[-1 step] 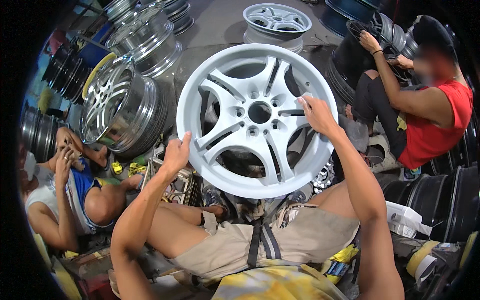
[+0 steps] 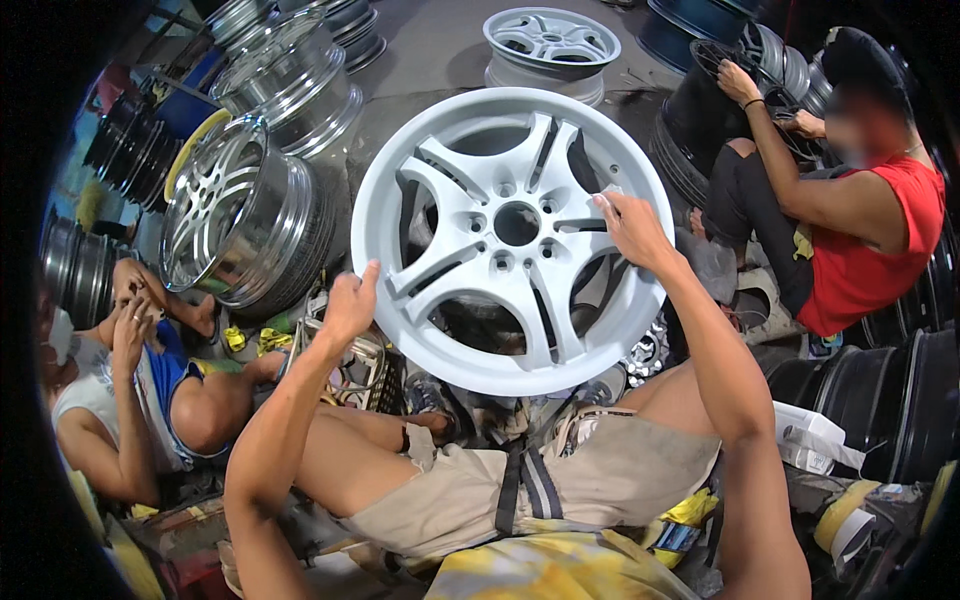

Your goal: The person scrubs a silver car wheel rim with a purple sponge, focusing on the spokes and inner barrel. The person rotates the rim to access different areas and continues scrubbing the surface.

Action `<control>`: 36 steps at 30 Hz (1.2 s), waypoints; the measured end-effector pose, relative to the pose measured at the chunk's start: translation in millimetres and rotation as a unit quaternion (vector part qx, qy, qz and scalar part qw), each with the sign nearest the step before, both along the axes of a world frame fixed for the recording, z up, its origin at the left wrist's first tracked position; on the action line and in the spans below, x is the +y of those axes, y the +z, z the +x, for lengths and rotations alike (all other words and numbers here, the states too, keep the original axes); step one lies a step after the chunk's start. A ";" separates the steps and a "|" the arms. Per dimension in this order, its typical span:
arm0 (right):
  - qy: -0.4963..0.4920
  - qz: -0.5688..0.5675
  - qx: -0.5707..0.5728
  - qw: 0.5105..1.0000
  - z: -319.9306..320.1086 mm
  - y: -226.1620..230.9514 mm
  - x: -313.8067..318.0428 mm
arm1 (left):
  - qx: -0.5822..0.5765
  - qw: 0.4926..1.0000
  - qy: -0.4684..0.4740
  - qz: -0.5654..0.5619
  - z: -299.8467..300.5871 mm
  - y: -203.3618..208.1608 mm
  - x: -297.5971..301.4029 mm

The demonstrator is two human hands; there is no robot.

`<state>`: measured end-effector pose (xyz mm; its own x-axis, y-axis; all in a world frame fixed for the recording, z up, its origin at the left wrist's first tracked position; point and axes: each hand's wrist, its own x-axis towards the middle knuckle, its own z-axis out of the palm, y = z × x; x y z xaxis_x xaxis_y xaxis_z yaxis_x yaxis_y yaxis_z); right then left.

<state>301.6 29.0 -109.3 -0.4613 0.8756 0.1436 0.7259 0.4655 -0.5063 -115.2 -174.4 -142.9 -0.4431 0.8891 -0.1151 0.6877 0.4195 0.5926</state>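
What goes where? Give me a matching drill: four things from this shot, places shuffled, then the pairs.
Things:
1. white wheel
2. left hand
3. right hand
4. chrome wheel

Places:
A. on a spoke to the right of the hub
B. standing on edge to the person's left
C. at the lower left rim of the white wheel
D. upright in front of the person's lap

Pairs: 1-D, 2-C, 3-A, 4-B
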 end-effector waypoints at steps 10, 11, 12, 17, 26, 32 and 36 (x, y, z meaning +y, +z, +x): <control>-0.021 -0.183 0.019 0.983 -1.4 -3.2 -110.9 | 0.170 0.978 0.032 0.113 -14.8 47.7 176.8; -0.015 -0.127 0.021 0.992 -1.1 -1.2 -115.4 | 0.170 0.976 0.019 0.136 -10.4 46.9 186.8; -0.011 -0.075 0.023 0.997 2.9 -1.6 -119.8 | 0.170 0.973 0.003 0.157 1.8 49.9 191.7; 0.063 0.144 -0.040 0.987 -15.8 20.3 -126.4 | 0.149 0.969 -0.022 0.194 7.7 39.3 200.1; 0.231 0.103 -0.139 0.957 -54.4 23.7 -118.9 | 0.085 0.970 -0.033 0.225 -20.1 28.7 194.1; 0.185 0.099 -0.135 0.968 -72.0 46.1 -108.0 | 0.063 0.978 -0.046 0.193 -32.2 31.6 171.9; 0.089 0.107 -0.150 0.979 -83.1 5.1 -139.6 | 0.082 0.978 -0.051 0.182 -40.9 29.4 157.4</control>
